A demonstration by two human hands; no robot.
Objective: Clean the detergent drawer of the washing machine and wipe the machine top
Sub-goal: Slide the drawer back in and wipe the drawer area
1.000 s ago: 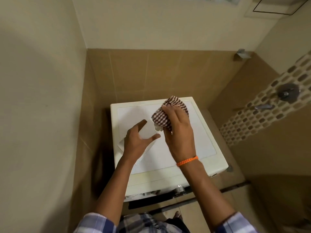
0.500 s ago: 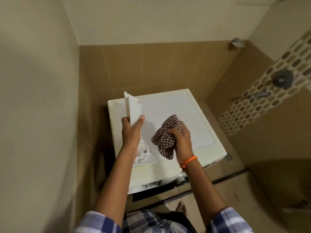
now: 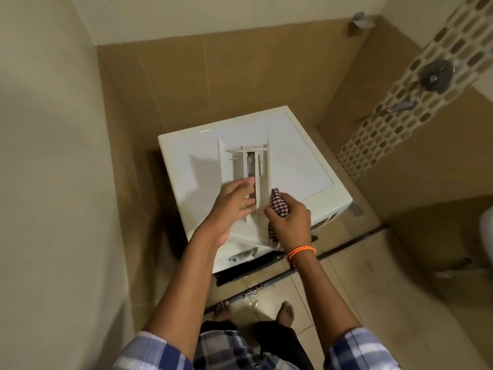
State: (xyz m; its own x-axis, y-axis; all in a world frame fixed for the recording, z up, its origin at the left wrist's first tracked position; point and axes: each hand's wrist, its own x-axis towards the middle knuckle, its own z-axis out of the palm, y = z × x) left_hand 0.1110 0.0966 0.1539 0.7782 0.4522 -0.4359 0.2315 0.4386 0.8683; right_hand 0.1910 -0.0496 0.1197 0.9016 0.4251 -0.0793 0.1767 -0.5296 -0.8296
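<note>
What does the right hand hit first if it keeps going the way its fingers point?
Likely the detergent drawer. The right hand, gripping the checked cloth, points up-left at the drawer's near right wall, which the left hand holds. Depth is unclear; they may already touch.

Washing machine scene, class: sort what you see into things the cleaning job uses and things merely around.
In use: detergent drawer, checked cloth, washing machine top, left hand, right hand.
Merely around: shower valve, wall tap, floor drain.
</note>
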